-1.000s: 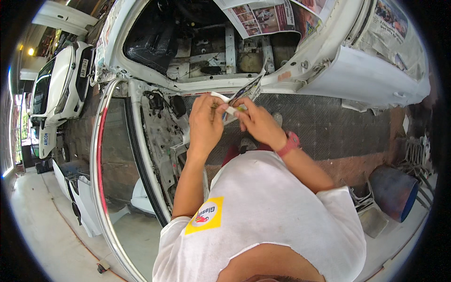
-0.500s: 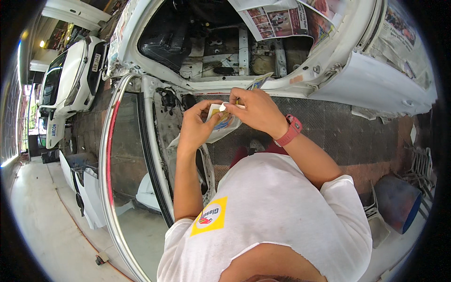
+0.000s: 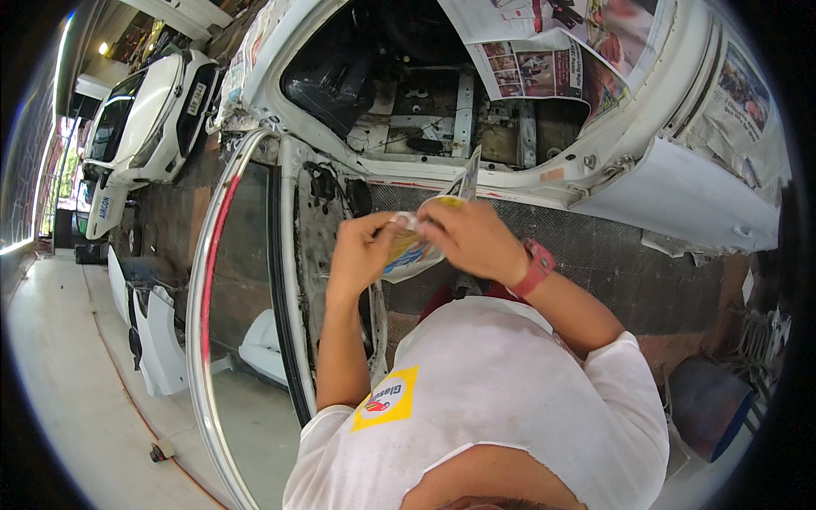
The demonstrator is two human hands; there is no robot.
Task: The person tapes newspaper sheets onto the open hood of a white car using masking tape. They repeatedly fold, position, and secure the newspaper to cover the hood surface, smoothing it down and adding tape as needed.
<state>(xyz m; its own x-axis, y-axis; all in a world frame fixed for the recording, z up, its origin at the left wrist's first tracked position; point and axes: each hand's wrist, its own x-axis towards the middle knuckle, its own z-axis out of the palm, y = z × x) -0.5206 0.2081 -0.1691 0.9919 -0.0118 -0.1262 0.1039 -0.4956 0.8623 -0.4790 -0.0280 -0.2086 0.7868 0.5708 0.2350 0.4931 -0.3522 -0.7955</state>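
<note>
In front of my chest, my two hands meet over a sheet of printed newspaper with yellow and blue colours. My left hand pinches its left side, thumb and fingers closed. My right hand, with a red watch on the wrist, is closed on it from the other side; its fingertips are smeared by motion. A small white bit shows between the fingertips, too blurred to name. Part of the sheet stands up beyond my right hand. The lower part hangs below my fingers.
Just beyond my hands is a white car body with a stripped interior and newspaper over its upper part. An open door with a glass window stands at my left. A blue drum is at the right, a white car at far left.
My fingertips have drawn closer together at the sheet and now blur. The sheet's far part stands higher beyond my right hand. The whole view has shifted slightly, the car body lower in it.
</note>
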